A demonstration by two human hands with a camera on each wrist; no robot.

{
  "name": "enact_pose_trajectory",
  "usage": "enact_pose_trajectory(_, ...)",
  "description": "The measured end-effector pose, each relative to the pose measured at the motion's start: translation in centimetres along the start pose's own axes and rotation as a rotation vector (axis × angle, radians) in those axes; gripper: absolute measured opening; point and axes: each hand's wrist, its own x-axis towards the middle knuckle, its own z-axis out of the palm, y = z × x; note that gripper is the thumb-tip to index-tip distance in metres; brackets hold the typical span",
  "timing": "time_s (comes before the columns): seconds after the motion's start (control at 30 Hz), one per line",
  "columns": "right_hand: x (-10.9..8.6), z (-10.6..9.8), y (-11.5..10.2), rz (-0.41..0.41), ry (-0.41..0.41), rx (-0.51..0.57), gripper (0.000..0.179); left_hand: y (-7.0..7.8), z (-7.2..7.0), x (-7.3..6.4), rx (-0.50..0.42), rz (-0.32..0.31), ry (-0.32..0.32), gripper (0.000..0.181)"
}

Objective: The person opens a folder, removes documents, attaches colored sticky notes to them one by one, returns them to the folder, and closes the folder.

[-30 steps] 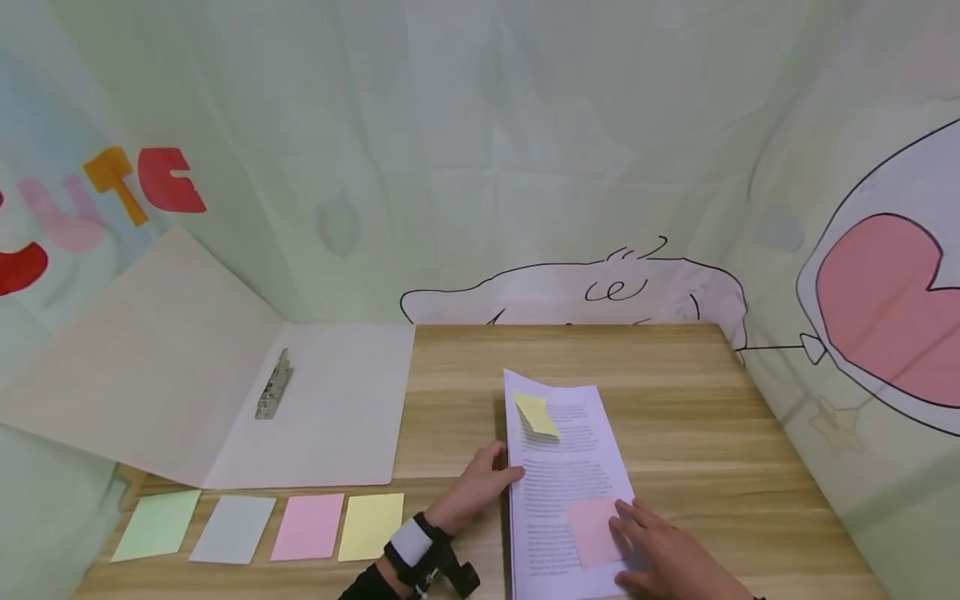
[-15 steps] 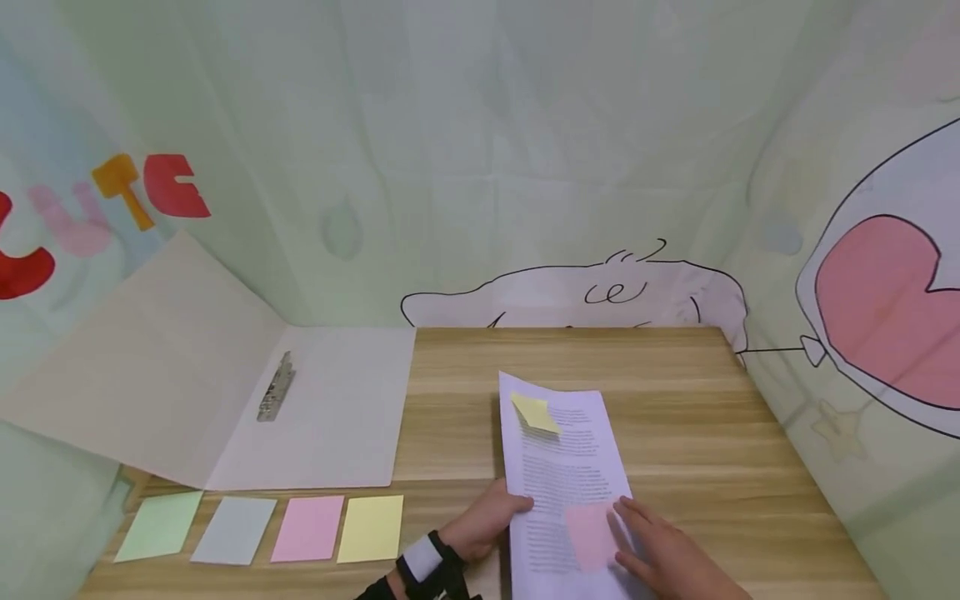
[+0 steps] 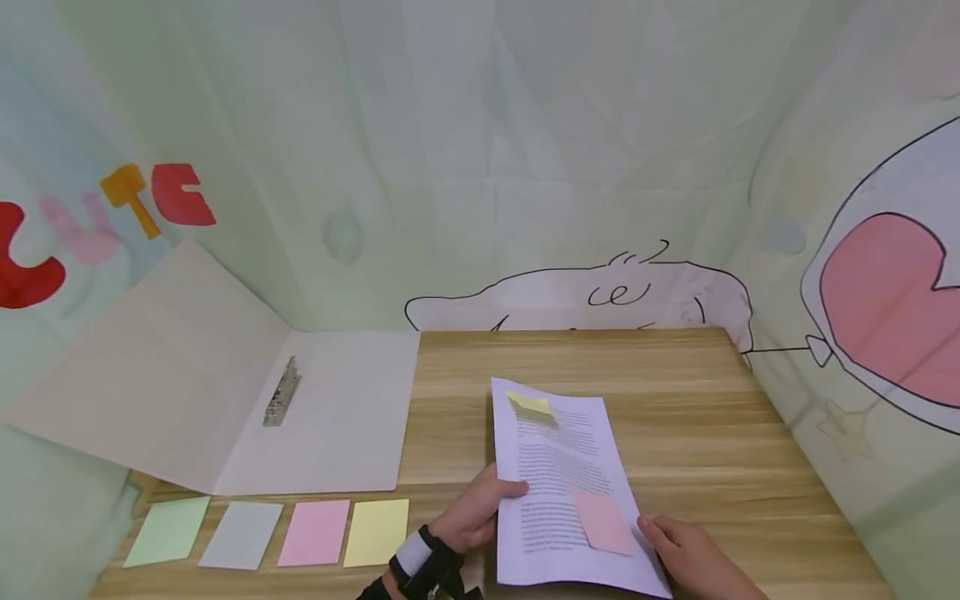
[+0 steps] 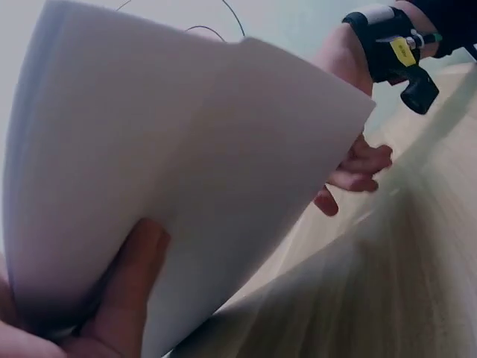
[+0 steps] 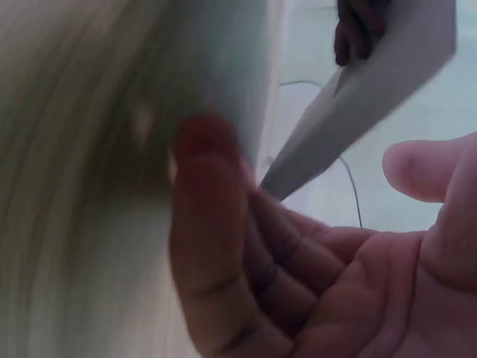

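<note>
My left hand [image 3: 480, 504] grips a stack of printed sheets [image 3: 555, 458] by its left edge, thumb on top and fingers underneath. In the left wrist view, the plain back of the sheets [image 4: 186, 134] shows, with a finger of that hand pressed against it. The stack is raised and slightly bowed. A yellow sticky note [image 3: 531, 405] is near its top left, and a pink sticky note [image 3: 603, 521] near its lower right. Beside the right edge is my right hand [image 3: 690, 554]; the right wrist view shows its thumb spread away from loosely bent fingers.
An open pale folder [image 3: 345, 442] with a metal clip [image 3: 281, 393] lies at the left, its cover leaning on the curtain. In front are a green note [image 3: 167, 531], a grey note [image 3: 240, 535], a pink note [image 3: 313, 533] and a yellow note [image 3: 377, 533] on the wooden table [image 3: 705, 433].
The sheets have been lifted, and their bottom edge has come into view. My left hand has slid down and taken hold; my right hand has moved off the pink note to the right edge.
</note>
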Motion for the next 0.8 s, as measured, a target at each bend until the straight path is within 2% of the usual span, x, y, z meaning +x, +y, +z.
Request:
enact_pose_trajectory(0.13,-0.2,-0.5,-0.1,-0.051,-0.088,0.145,0.034,0.2,0.0,0.0,0.046,-0.005,0.013,0.056)
enact_pose_trajectory(0.27,-0.3,-0.7,0.0,-0.113,-0.152,0.254,0.029,0.0,0.0,0.0,0.164,0.002,0.013,0.057)
enact_pose_trajectory(0.43,-0.3,-0.8,0.0,-0.125,-0.230,0.361,0.049,-0.3,0.3,0.2,0.287,0.029,0.005,0.057)
enact_pose_trajectory(0.5,-0.2,-0.8,-0.1,-0.129,-0.219,0.343,0.053,-0.2,0.4,0.4,0.340,0.059,0.013,0.057)
enact_pose_trajectory(0.67,0.1,-0.5,-0.6,-0.091,-0.110,0.292,0.045,0.0,0.5,0.9,0.473,0.156,0.077,0.052)
enact_pose_trajectory(0.8,0.0,-0.4,-1.2,-0.057,-0.044,0.330,0.042,0.2,0.1,1.3,0.569,0.193,0.151,0.043)
